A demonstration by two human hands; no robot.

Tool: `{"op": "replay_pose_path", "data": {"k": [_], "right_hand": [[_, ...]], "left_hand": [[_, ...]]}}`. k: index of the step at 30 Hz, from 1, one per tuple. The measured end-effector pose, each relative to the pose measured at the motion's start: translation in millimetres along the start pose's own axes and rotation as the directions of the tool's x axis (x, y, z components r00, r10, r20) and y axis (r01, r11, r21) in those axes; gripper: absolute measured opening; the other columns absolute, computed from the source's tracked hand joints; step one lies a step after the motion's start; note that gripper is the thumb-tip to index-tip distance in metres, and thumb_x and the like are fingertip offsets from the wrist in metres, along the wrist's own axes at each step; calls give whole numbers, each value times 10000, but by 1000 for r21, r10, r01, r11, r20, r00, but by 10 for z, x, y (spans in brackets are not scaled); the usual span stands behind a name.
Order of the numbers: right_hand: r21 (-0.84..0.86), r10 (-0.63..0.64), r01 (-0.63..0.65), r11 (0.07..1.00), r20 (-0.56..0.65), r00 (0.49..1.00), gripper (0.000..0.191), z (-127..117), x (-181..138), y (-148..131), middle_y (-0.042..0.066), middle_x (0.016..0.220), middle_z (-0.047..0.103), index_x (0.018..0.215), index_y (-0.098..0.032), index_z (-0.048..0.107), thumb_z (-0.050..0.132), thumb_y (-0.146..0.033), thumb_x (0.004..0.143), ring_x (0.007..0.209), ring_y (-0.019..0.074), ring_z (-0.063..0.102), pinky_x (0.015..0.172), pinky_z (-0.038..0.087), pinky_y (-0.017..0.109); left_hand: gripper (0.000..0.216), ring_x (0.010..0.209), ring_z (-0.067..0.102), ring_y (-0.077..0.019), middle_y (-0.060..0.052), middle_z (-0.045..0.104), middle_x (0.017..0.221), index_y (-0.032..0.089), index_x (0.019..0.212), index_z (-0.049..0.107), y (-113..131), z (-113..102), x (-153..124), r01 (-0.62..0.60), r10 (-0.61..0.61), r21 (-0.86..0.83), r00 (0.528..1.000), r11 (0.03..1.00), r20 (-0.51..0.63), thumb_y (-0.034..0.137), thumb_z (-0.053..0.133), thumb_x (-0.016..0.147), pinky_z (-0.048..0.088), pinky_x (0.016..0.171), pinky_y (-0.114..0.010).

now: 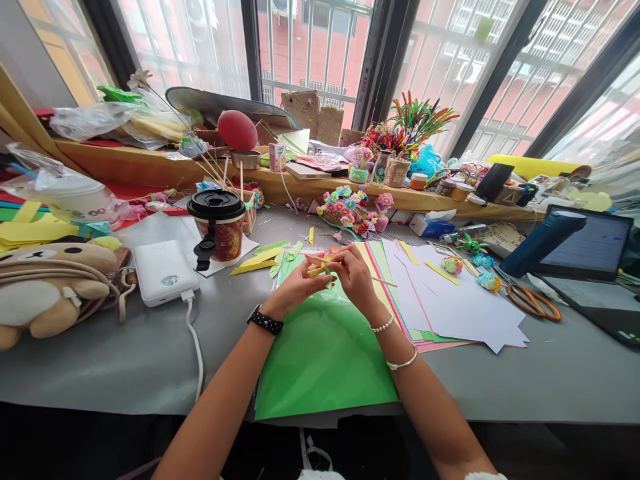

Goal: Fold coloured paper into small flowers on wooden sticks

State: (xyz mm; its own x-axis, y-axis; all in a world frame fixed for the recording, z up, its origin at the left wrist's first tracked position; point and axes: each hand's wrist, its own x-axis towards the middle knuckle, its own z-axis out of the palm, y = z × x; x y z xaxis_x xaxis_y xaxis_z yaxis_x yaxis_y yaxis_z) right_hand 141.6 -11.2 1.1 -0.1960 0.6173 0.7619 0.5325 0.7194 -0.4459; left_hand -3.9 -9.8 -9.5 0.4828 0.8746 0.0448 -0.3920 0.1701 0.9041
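Note:
Both of my hands meet above the top of a green plastic sheet (325, 353). My left hand (297, 288) is closed, pinching a small folded piece of yellow paper (316, 272) between thumb and fingers. Against the same piece press the bent fingertips of my right hand (356, 279). A thin pale stick (385, 282) pokes out to the right behind my right hand; whether it is gripped or lies on the paper I cannot tell. Something orange-pink (330, 253) shows just past my fingers, partly hidden. Yellow and green paper strips (257, 261) lie left of my hands.
White paper sheets (450, 307) are stacked on the right, near crumpled paper flowers (453, 265), scissors (533, 301) and a laptop (587, 247). On the left stand a lidded cup (223, 233) and a white power bank (164, 272) with its cable. Craft items crowd the windowsill.

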Motion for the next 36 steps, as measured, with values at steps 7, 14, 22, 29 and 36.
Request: {"op": "replay_pose_path", "data": {"k": [7,14,22,29,36], "right_hand": [[9,10,-10,1000,15,1000,79,12,-6,-9,46,816,471,777,-186,497,454,-227,829,794,164,485,697,435,296],[18,15,-16,1000,34,999,123,-5,6,-13,45,787,479,745,-178,500,442,-239,834,786,165,485,694,433,296],[7,31,-31,1000,38,999,81,-7,-4,-23,45,813,480,769,-184,507,466,-231,821,778,158,495,680,441,283],[-11,17,-16,1000,32,999,174,-11,3,-5,46,791,484,749,-187,494,375,-240,864,776,161,493,708,432,291],[12,13,-14,1000,42,999,108,-2,-3,-14,45,805,479,761,-182,497,462,-262,825,790,161,491,693,435,284]], "left_hand": [[481,753,573,-94,-18,613,925,217,1059,486,-1,19,2,-8,8,2,1000,1000,-20,186,691,625,428,699,-222],[461,764,578,-103,-25,609,921,199,1025,485,-8,11,2,-16,16,1,999,1000,-37,189,698,616,432,699,-229],[449,774,572,-96,-14,607,949,219,1028,494,-16,-2,14,-15,15,5,1000,1000,-17,190,692,626,416,713,-231],[413,744,568,-97,2,588,847,201,988,497,-12,12,-1,-2,3,35,1000,999,-21,194,694,624,407,674,-222],[439,748,552,-84,-16,587,908,201,1029,489,-6,27,1,-29,29,3,1000,1000,-10,189,686,636,408,656,-201]]}}
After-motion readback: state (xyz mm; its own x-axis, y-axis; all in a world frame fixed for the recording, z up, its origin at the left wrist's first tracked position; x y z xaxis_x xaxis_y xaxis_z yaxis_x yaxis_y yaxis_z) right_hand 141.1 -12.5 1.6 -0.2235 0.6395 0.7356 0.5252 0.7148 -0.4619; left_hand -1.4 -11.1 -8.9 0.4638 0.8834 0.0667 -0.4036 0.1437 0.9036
